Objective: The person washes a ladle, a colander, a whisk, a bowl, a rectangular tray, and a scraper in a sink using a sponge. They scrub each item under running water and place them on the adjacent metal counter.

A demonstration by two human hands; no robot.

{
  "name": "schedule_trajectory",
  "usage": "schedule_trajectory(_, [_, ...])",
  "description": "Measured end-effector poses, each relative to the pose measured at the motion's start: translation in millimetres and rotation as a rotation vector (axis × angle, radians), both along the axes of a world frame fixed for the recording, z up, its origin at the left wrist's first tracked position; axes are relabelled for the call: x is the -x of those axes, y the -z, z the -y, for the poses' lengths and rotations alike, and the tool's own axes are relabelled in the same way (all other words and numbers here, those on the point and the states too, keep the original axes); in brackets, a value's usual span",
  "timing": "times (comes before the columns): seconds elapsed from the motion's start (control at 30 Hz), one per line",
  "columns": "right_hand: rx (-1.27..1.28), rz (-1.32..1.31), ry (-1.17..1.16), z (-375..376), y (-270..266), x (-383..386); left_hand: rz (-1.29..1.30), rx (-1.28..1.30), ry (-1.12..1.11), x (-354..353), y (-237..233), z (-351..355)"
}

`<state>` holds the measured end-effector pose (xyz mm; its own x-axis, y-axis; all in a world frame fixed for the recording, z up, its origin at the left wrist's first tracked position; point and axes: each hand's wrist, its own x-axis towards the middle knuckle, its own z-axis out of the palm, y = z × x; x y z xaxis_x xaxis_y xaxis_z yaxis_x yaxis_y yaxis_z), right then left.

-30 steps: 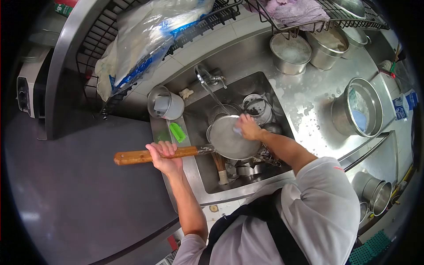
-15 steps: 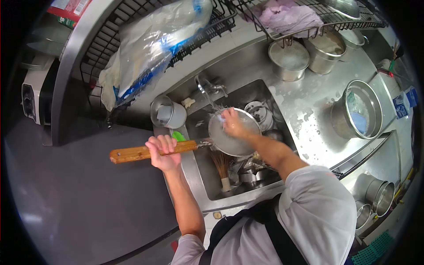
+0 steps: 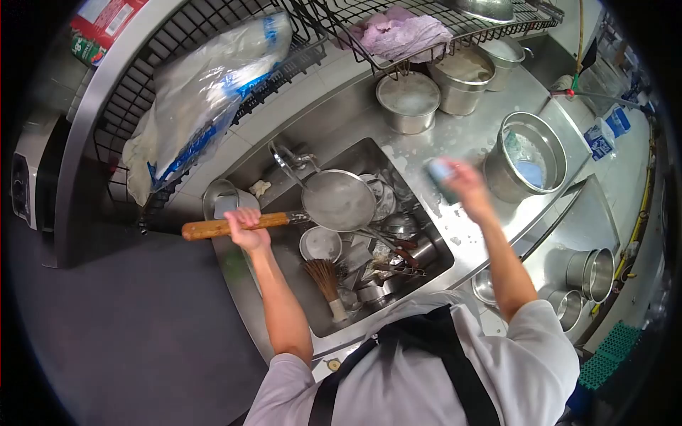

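My left hand is closed round the wooden handle of a wide, round strainer with a greyish mesh bowl. The strainer is held over the sink, beneath the faucet. My right hand is out to the right above the steel counter, smeared by motion. In its fingers is a blue-and-green sponge. A tall steel pot stands just beyond that hand, with a light-blue cloth or pad and cloudy liquid in it.
Below the strainer, the sink holds a bristle brush, a bowl and several metal utensils. Steel pots line the counter's back. Overhead, wire racks carry plastic bags and a pink cloth.
My right hand has left the strainer's bowl and swung right over the counter with the sponge. My left hand keeps its hold on the handle. The camera view has shifted to the right.
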<state>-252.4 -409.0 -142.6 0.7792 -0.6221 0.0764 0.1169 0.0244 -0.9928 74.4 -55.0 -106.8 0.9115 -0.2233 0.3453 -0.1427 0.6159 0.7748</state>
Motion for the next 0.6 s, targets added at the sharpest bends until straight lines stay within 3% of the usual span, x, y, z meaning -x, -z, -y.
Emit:
schedule_trajectory(0.03, [-0.009, 0.071, 0.122, 32, -6, 27, -0.001, 0.022, -0.007, -3, -1, -6])
schedule_trajectory(0.17, [0.631, -0.108, 0.541, 126, -54, 105, 0.084, 0.104, 0.06, -13, -4, -32])
schedule_trajectory(0.27, [0.949, -1.0, 0.756, 146, -31, 103, 0.146, 0.105, 0.107, -9, -21, -47])
schedule_trajectory(0.3, [1.117, -0.821, 0.744, 137, -25, 87, 0.168, 0.106, 0.151, -10, -28, -53])
schedule_trajectory(0.33, [1.264, -0.58, 0.703, 129, -14, 59, 0.193, 0.107, 0.193, -12, -35, -58])
schedule_trajectory(0.37, [1.198, -0.364, 0.603, 115, 6, 24, 0.198, 0.136, 0.182, -13, -41, -60])
schedule_trajectory(0.4, [1.022, -0.293, 0.383, 70, -9, -14, 0.198, 0.159, 0.174, -12, -47, -59])
schedule_trajectory(0.43, [0.775, -0.249, 0.106, 43, 2, -53, 0.197, 0.183, 0.168, -13, -50, -55])
schedule_trajectory(0.47, [0.684, -0.339, -0.134, 14, -3, -90, 0.175, 0.227, 0.137, -14, -53, -48])
schedule_trajectory(0.5, [0.546, -0.4, -0.249, -8, 6, -127, 0.176, 0.19, 0.099, -12, -55, -41])
schedule_trajectory(0.6, [0.51, -0.23, -0.423, -64, 18, -211, 0.114, 0.11, -0.01, -10, -57, -5])
